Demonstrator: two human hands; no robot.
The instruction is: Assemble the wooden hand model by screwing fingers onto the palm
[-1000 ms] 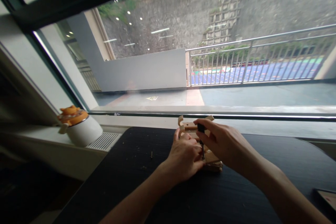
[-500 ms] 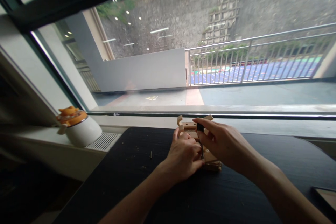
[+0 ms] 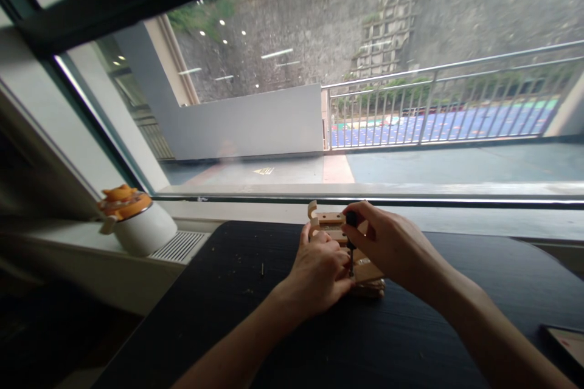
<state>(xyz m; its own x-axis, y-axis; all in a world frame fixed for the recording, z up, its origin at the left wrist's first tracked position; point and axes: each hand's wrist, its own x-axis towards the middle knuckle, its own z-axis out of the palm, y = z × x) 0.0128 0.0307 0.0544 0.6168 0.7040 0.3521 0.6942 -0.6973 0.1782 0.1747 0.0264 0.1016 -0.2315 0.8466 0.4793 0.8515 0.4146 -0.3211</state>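
A small light-wood assembly [image 3: 367, 275] of laser-cut pieces stands on the black table [image 3: 228, 304] near the window. My left hand [image 3: 319, 273] is curled round its near left side and holds it down. My right hand [image 3: 387, 243] pinches the black handle of a small screwdriver [image 3: 351, 237], which stands upright with its tip down in the wooden assembly between both hands. Much of the assembly is hidden behind my hands.
A white mug with an orange cat-shaped lid [image 3: 137, 222] sits on the window sill at the left, beside a vent grille [image 3: 180, 245]. A small screw [image 3: 262, 268] and wood crumbs lie on the table left of my hands. A flat object [image 3: 568, 342] lies at the right edge.
My right hand has turned a little on the screwdriver handle, fingers now wrapped higher over it. The left hand and the wooden assembly have stayed in place.
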